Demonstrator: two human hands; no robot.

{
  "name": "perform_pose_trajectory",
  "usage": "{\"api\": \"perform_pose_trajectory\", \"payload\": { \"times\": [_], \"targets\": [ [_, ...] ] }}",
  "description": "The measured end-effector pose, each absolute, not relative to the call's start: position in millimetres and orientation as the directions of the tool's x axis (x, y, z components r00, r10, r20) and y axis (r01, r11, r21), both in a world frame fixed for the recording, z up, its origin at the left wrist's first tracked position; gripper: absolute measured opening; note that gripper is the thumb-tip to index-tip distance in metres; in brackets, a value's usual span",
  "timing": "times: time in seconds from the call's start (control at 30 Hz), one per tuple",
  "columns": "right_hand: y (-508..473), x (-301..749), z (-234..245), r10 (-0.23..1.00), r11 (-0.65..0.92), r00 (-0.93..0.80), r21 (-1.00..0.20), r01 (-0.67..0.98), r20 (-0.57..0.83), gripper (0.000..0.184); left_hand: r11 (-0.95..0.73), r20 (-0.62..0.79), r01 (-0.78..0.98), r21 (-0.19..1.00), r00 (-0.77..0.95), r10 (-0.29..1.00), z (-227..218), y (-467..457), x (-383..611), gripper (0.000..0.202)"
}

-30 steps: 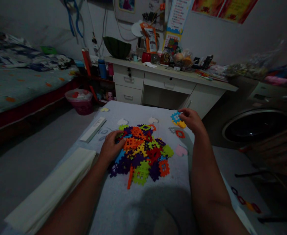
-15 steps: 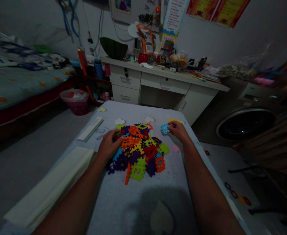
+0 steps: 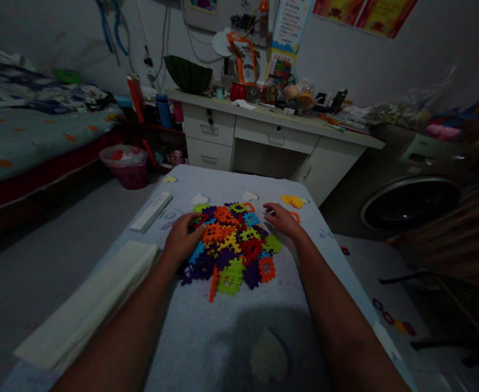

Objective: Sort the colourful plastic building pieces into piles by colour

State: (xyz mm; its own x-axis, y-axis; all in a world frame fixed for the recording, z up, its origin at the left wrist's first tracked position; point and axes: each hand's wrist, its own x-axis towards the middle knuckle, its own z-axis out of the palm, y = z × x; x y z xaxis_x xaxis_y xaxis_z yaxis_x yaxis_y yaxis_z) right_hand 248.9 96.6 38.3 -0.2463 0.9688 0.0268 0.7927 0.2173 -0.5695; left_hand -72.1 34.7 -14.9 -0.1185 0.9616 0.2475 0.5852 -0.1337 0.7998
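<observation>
A heap of flat interlocking plastic pieces (image 3: 235,245) in orange, purple, green, yellow, red and blue lies on a grey cloth-covered table (image 3: 223,337). My left hand (image 3: 182,239) rests on the heap's left edge, fingers curled over the pieces. My right hand (image 3: 280,218) hovers at the heap's right edge with fingers stretched toward it and nothing in them. A blue piece (image 3: 250,219) lies on the heap just left of those fingers. A yellow piece (image 3: 291,201) sits alone on the table behind my right hand.
A long white box (image 3: 151,211) and a folded pale cloth (image 3: 88,305) lie on the table's left side. Beyond the table stand a white desk (image 3: 272,136) crowded with items, a bed (image 3: 26,141), a pink bin (image 3: 127,166) and a washing machine (image 3: 411,201).
My right hand came back from the far right, carrying a blue piece to the heap, and let it go there. The yellow piece stayed behind. My left hand barely moved.
</observation>
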Motion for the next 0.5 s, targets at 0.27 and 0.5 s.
{"api": "perform_pose_trajectory", "payload": {
  "times": [0.27, 0.5],
  "targets": [
    [49, 278, 49, 0.877, 0.262, -0.418, -0.493, 0.83, -0.238, 0.053, -0.138, 0.249, 0.583, 0.801, -0.115, 0.962, -14, 36, -72, 0.044],
    [18, 276, 47, 0.943, 0.192, -0.293, -0.463, 0.865, -0.155, 0.052, -0.133, 0.239, 0.581, 0.803, -0.109, 0.965, -14, 36, -72, 0.045]
  ]
}}
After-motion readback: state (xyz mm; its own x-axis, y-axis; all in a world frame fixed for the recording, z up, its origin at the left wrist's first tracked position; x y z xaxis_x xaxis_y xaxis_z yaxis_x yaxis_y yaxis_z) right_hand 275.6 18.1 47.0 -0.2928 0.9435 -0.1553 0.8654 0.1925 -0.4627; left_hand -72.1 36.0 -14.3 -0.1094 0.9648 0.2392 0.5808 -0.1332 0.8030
